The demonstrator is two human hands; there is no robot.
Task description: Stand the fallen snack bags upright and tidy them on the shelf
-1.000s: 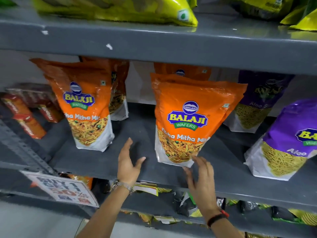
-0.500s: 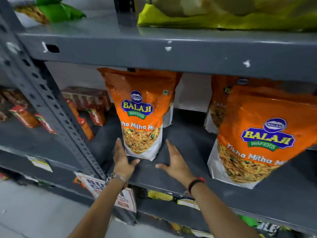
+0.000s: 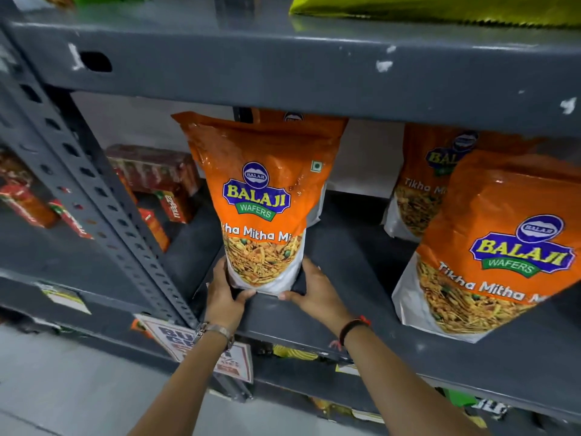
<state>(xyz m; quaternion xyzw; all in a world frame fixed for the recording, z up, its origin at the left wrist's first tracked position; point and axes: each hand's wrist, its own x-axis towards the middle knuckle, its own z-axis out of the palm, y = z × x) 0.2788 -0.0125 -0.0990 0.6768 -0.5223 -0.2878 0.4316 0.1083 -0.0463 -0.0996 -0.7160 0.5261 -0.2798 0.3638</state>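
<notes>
An orange Balaji snack bag (image 3: 264, 196) stands upright near the front edge of the grey middle shelf (image 3: 345, 256). My left hand (image 3: 224, 294) clasps its lower left corner and my right hand (image 3: 314, 291) clasps its lower right corner, thumbs in front of the base. Another orange bag's top shows just behind it. At the right a second orange bag (image 3: 500, 247) stands upright, with a third orange bag (image 3: 421, 180) behind it.
A perforated grey upright post (image 3: 94, 190) slants down at the left. Red packets (image 3: 163, 184) lie beyond it on the neighbouring shelf. A yellow-green bag (image 3: 434, 7) lies on the upper shelf. A price card (image 3: 232, 363) hangs on the shelf edge below my hands.
Both hands have closed in from either side and now hold the base of the left orange bag. My view has come closer to that bag.
</notes>
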